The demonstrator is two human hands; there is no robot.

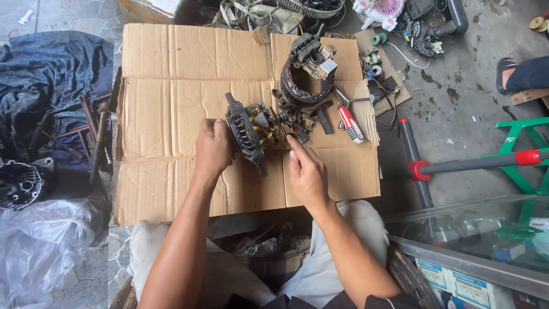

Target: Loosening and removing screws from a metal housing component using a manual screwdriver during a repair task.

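A dark metal alternator part with yellowish windings inside lies on a flattened cardboard sheet. My left hand grips its left side. To its right, my right hand rests on the cardboard with the index finger stretched toward a small cluster of dark bolts and small parts. Behind that cluster stands a ring-shaped stator with copper windings. A red-and-white handled screwdriver lies right of the small parts.
Long metal tools and a dark cloth lie left of the cardboard, with a round metal housing and a plastic bag. Red-collared grey bars, a green frame and another person's foot are at the right. A glass case stands near right.
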